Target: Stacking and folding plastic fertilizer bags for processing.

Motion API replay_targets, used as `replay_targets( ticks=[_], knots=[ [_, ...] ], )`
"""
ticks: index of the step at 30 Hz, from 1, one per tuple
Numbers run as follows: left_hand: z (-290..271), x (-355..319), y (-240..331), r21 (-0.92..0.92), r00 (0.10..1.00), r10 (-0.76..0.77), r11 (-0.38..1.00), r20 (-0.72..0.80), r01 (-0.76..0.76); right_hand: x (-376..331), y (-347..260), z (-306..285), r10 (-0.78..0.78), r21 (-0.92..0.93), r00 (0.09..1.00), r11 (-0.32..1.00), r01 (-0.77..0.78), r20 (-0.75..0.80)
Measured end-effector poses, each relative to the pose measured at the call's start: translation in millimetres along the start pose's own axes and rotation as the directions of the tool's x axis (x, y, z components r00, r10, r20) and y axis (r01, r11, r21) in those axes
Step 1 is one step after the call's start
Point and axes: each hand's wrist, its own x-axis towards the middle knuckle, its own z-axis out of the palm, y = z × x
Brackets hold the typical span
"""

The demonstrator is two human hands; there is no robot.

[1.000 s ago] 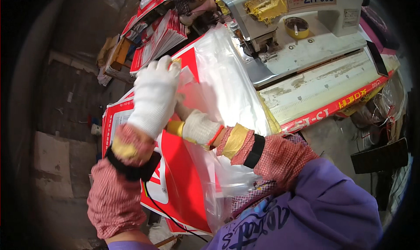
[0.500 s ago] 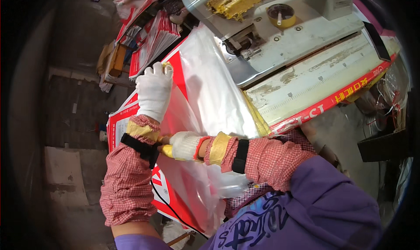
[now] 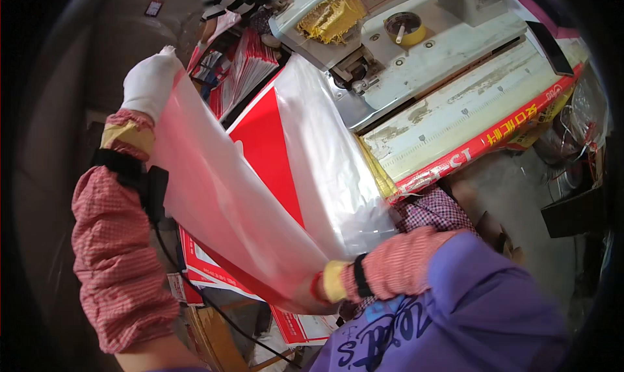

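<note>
The left hand [image 3: 151,82], in a white glove, is raised at the upper left, its grip pinched around the top corner of a pale pinkish sheet [image 3: 208,170]. The sheet slants down from there to the right hand [image 3: 314,290], which is near the person's purple top [image 3: 448,307]. That hand is mostly behind the sheet, so I cannot tell whether its grip is wide or narrow. Below the sheet lies a red-and-white sack [image 3: 263,144], with clear film [image 3: 325,144] just beside its red part, toward the sewing machine [image 3: 422,60]. The machine stands by a ruled worktop [image 3: 403,154] with a red front edge; a tape roll [image 3: 416,37] rests on its base. Beyond the sheet is a stack of sacks [image 3: 250,63].
</note>
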Motion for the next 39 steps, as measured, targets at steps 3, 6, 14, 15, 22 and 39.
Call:
replay_targets(
  ticks=[3, 6, 14, 15, 22, 39],
  knots=[
    [-10, -3, -4, -0.025, 0.995, 0.09, 0.996, -0.037, -0.091, -92, 23, -6, 0.265, 0.395, 0.916, 0.839, -0.374, 0.302],
    [-13, -12, -7, 0.054, 0.987, 0.15, 0.988, -0.063, -0.146, -115, 31, -6, 0.306, 0.58, 0.723, 0.442, -0.684, 0.619],
    [2, -22, 26, -0.195, 0.968, 0.246, 0.953, 0.053, -0.232, -29, 99, -57, 0.9, 0.752, 0.387, 0.11, -0.649, 0.202],
    [2, -24, 28, -0.336, 0.954, 0.287, 0.91, 0.091, -0.242, -22, 119, -33, 0.933, 0.742, 0.341, 0.149, -0.654, 0.113],
    [-8, -47, 50, -0.933, 0.932, 0.275, 0.332, 0.237, 0.139, -48, 193, -30, 0.852, 0.337, 0.007, -0.199, -0.92, 0.523],
    [-2, -51, 40, -0.306, 0.914, 0.389, 0.861, -0.116, -0.406, -158, 79, -75, 0.905, -0.03, -0.09, -0.112, -0.993, -0.417]
  ],
)
